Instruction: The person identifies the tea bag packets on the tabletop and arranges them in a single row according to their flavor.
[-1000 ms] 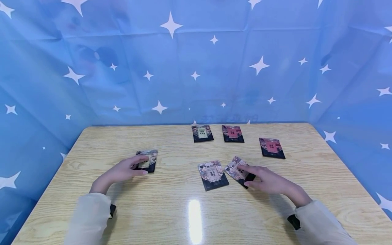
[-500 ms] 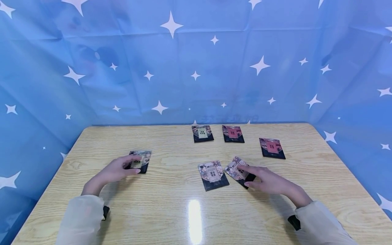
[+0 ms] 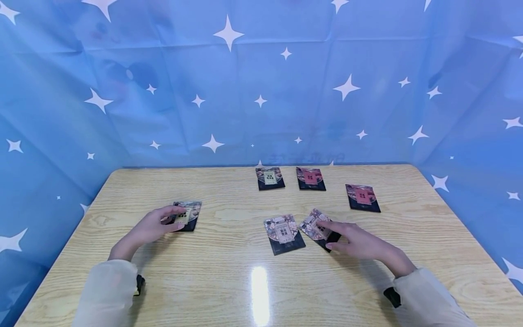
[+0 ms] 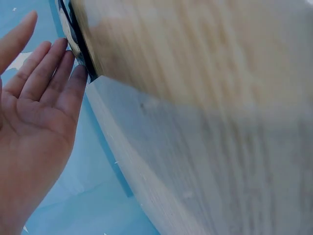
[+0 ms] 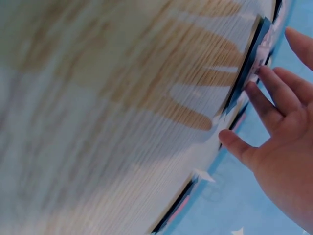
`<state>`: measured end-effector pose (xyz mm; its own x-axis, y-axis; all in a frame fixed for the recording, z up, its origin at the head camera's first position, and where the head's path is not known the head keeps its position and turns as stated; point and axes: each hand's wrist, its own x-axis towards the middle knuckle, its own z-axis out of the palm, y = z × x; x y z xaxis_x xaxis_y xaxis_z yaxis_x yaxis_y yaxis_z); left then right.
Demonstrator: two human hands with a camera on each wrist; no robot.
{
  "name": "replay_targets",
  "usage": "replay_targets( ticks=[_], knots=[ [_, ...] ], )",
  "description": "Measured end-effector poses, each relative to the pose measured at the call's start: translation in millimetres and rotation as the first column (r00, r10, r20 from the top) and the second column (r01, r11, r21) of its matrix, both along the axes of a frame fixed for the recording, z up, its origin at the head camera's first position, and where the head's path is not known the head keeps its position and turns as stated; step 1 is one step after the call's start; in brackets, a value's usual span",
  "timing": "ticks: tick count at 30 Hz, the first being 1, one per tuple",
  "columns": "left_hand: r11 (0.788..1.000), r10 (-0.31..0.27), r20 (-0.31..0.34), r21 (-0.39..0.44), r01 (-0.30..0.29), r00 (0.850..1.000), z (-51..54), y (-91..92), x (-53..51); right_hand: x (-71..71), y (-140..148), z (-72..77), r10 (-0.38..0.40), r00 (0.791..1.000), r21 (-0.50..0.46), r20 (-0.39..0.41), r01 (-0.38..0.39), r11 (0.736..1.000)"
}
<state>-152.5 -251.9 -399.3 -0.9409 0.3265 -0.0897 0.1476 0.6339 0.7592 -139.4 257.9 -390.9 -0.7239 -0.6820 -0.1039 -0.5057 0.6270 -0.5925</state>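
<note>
L hand point(image 3: 152, 226): fingers relaxed, not pinching, over L packet point(image 3: 194, 215); contact unclear.
L packet: flat on tbl point(image 3: 229, 272), left side; light touch may slip, leaving it behind.
R hand point(image 3: 358, 239): fingers extended, unclosed, tips on R packet point(image 3: 313, 227).
R packet: askew on tbl, just R of ctr packet point(image 3: 284, 234); a leftward push could jam corners, knocking ctr packet crooked.

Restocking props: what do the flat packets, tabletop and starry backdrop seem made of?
Flat packets: probably smooth printed card or film, given crisp edges. Tabletop: glossy wood or laminate; grain, bright reflection. Starry backdrop: low-sheen fabric or plastic sheeting; creases.
</note>
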Motion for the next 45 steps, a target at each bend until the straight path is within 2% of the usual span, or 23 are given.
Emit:
replay_targets(
  ticks=[7,14,23,28,31,37,45],
  knots=[
    [1.000,0.012,0.003,-0.008,-0.012,1.000,-2.5,-0.2,0.2,-0.4,0.2,0.9,0.002,1.000,-0.010,0.022,-0.001,1.000],
    [1.000,0.011,0.017,-0.013,-0.011,1.000,-2.3,-0.8,-0.8,-0.9,0.1,1.5,-0.028,0.998,0.006,0.047,0.028,1.000],
    [1.000,0.004,0.030,-0.010,-0.004,1.000,-3.8,-1.5,-1.4,-8.2,-5.9,8.7,0.003,0.998,-0.019,0.056,-0.002,1.000],
    [1.000,0.005,0.031,-0.002,-0.005,0.999,-5.6,-2.3,-1.8,-20.9,-16.6,16.7,-0.003,0.998,0.008,0.055,0.002,1.000],
    [1.000,0.003,0.037,0.006,-0.003,0.999,-6.3,-3.0,-2.0,-31.9,-23.4,20.1,0.010,0.998,-0.018,0.070,-0.009,1.000],
    [1.000,0.003,0.038,0.014,-0.004,0.999,-5.8,-3.3,-1.6,-56.1,-38.5,19.8,0.021,0.993,-0.078,0.119,-0.012,0.997],
    [1.000,0.017,0.045,0.006,-0.017,0.999,-3.9,-2.2,-0.7,-78.2,-56.9,16.6,-0.001,0.987,-0.050,0.163,0.009,0.999]
  ],
)
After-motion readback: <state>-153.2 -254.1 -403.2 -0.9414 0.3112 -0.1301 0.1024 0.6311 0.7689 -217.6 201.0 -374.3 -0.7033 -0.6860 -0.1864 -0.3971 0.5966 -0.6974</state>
